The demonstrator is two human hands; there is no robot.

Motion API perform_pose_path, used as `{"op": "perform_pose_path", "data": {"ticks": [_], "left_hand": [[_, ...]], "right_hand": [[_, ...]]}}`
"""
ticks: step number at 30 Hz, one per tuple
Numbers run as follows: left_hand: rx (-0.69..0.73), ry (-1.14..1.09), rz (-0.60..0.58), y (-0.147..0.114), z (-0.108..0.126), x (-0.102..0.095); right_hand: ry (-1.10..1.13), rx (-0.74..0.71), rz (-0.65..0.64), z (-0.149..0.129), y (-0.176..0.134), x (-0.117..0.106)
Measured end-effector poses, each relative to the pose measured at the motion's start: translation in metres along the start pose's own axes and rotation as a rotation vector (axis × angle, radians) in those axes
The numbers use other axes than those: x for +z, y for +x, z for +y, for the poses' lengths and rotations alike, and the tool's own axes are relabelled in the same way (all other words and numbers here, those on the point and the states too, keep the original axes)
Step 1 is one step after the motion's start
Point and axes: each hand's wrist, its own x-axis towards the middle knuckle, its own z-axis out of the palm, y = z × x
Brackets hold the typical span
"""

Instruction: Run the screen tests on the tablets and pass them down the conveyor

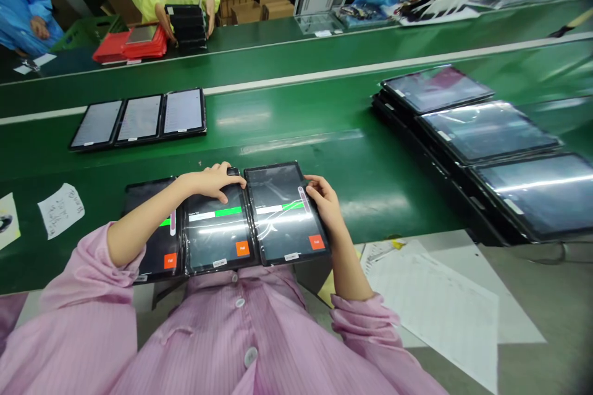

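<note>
- Three tablets lay side by side at the near edge of the green worktop [352, 160] in the head view: left tablet [152, 234], middle tablet [217, 231], right tablet [285, 213].
- Left hand [210, 180] rested flat and released on the middle one's top edge; right hand [324, 200] gripped the right tablet's side edge.
- Each looked thin, stiff, glass-fronted and slippery, so likely fragile; the bezel edges seemed the safest hold.
- Three more tablets [139, 117] lay further off, and three larger screens [486, 129] were stacked to the right.
</note>
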Motion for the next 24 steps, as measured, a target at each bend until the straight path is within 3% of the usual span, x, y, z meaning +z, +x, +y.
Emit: {"op": "perform_pose_path", "data": {"ticks": [10, 13, 15, 18, 21, 24], "left_hand": [[-0.001, -0.058, 0.004, 0.004, 0.007, -0.010], [-0.062, -0.005, 0.167, -0.020, 0.009, 0.003], [-0.186, 0.052, 0.323, -0.060, 0.004, 0.025], [-0.486, -0.013, 0.549, -0.145, -0.014, 0.079], [-0.824, -0.367, 0.756, -0.226, -0.032, 0.143], [-0.956, -0.899, 0.742, -0.265, -0.034, 0.194]], "right_hand": [[-0.029, -0.006, -0.008, 0.004, 0.001, -0.002], [-0.048, -0.011, -0.002, 0.006, 0.001, -0.003], [-0.048, -0.013, 0.006, 0.007, 0.001, -0.004], [-0.038, -0.019, 0.010, 0.007, 0.000, -0.003], [-0.035, -0.032, 0.021, 0.008, 0.001, 0.000], [-0.039, -0.031, 0.041, 0.010, 0.004, 0.001]]}}
